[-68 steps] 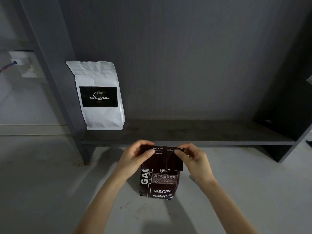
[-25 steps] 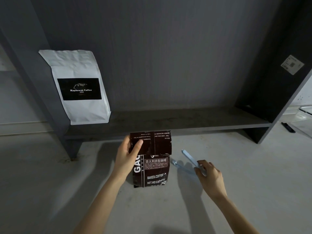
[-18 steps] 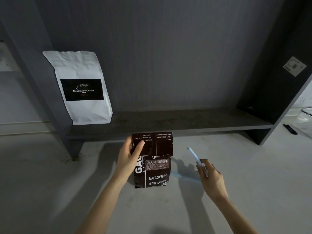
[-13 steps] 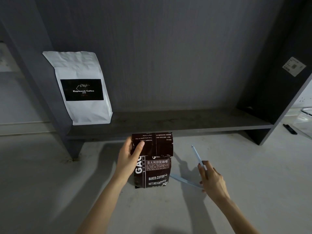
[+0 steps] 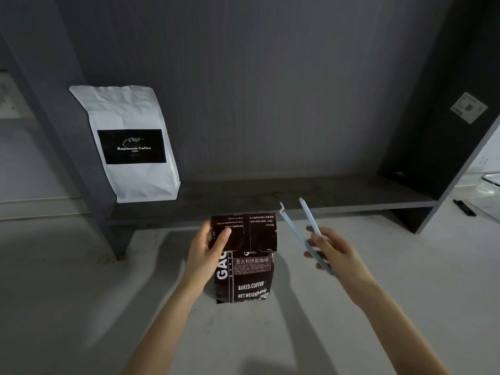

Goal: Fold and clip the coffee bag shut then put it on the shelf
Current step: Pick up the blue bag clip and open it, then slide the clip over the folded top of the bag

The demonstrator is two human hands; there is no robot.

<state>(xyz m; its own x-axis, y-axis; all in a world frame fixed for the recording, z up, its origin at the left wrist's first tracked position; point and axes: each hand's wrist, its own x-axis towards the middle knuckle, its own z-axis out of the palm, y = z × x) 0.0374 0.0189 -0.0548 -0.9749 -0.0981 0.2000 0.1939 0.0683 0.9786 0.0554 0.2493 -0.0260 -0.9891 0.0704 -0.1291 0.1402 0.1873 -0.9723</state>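
Head view: dark coffee bag (image 5: 244, 269) upright on the pale floor, just near of the grey shelf (image 5: 297, 197), top flap folded forward. Left hand (image 5: 207, 251) clamped on the flap's left edge, thumb pinning the fold. Right hand (image 5: 334, 251) to the right, fingers closed around a pale blue bag clip (image 5: 301, 228), its two arms splayed open. White coffee pouch (image 5: 130, 144) standing far left on the shelf. Folding apparently done, clipping in hand; next, sliding the open clip across the fold and snapping it shut.
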